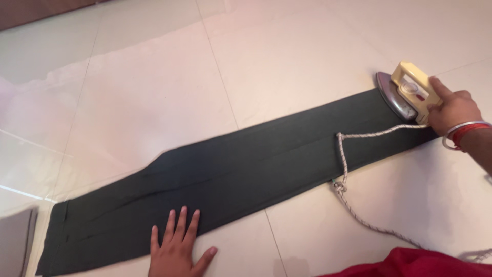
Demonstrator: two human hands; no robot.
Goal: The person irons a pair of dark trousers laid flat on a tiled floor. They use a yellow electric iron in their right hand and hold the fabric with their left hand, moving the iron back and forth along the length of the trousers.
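A long dark green folded garment [230, 174] lies flat across the pale tiled floor, from lower left to upper right. My left hand [177, 251] rests flat on its near edge, fingers spread. My right hand [453, 110] grips the cream handle of an electric iron [405, 92] that sits on the garment's far right end, its metal soleplate facing left. Bangles circle my right wrist.
The iron's braided cord [343, 169] runs over the garment, then across the floor toward the lower right. Red cloth [415, 262] shows at the bottom right edge. A grey folded piece [15, 238] lies at the far left. A wooden edge runs along the top left.
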